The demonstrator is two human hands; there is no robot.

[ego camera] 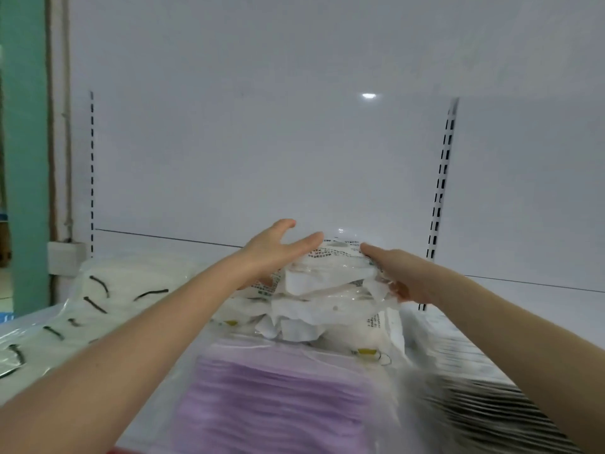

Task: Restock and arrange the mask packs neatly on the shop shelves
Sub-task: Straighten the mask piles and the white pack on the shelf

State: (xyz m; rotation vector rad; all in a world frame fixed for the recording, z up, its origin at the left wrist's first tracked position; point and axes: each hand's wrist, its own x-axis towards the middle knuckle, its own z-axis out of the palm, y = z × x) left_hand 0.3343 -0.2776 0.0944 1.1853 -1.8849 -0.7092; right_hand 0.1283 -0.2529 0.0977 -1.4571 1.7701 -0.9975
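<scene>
A stack of white mask packs (327,290) in clear printed plastic sits on the white shelf (157,247), towards its back. My left hand (271,247) lies on the stack's upper left side with straight, spread fingers. My right hand (389,273) grips the stack's right edge, its thumb on top and its fingers curled into the crinkled plastic. In front of the stack lies a pack of purple masks (271,398). At the left lies a clear pack of white masks with black ear loops (98,299).
Behind the shelf stands a white back panel with two slotted uprights (442,178). A blurred pack with dark stripes (481,404) lies at the front right. A teal pillar (26,152) stands at the far left.
</scene>
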